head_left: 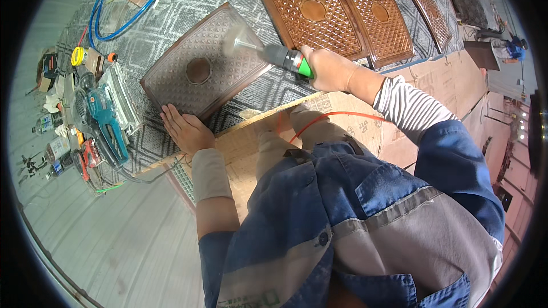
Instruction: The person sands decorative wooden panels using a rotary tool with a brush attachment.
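Observation:
My right hand (330,68) is closed around a black and green power drill (287,58). A blurred round brush or sanding head (238,42) at the drill's tip lies over the right part of a carved wooden panel (175,68). That panel has a raised diamond pattern, a dull, whitish surface and a smooth brown medallion (198,70) in its middle. My left hand (186,130) rests flat on the panel's near left corner, fingers spread slightly and holding nothing. Whether the blurred head touches the wood cannot be made out.
Glossy brown carved panels (314,10) lie to the right on the grey patterned carpet (274,90) covering the table. A teal power sander (108,119), bottles and tools crowd the left. A blue hose (99,17) curls at the back. Another person (516,48) is far right.

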A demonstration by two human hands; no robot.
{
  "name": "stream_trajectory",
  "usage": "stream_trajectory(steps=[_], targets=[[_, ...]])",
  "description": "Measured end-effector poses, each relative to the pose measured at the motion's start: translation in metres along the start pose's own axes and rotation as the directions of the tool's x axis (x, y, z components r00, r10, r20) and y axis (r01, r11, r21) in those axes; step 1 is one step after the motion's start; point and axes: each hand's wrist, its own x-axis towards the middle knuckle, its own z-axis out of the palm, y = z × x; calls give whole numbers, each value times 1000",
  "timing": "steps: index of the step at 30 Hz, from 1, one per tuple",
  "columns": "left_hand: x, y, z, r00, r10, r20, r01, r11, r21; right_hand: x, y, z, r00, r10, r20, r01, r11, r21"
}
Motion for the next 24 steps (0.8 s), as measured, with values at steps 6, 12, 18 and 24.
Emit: stream_trajectory(steps=[6, 12, 18, 24], targets=[[-1, -1, 1, 1000, -10, 6, 10, 1000, 22, -6, -4, -1, 996, 24, 87, -22, 999, -27], [-1, 2, -2, 1000, -19, 20, 19, 1000, 13, -7, 1, -1, 996, -5, 84, 13, 996, -91], [0, -2, 0, 1000, -1, 15, 1, 1000, 22, -5, 10, 2, 999, 45, -15, -44, 998, 35], [-1, -5, 4, 998, 40, -41, -40, 999, 8, -29, 3, 13, 992, 38, 123, -40, 999, 13]])
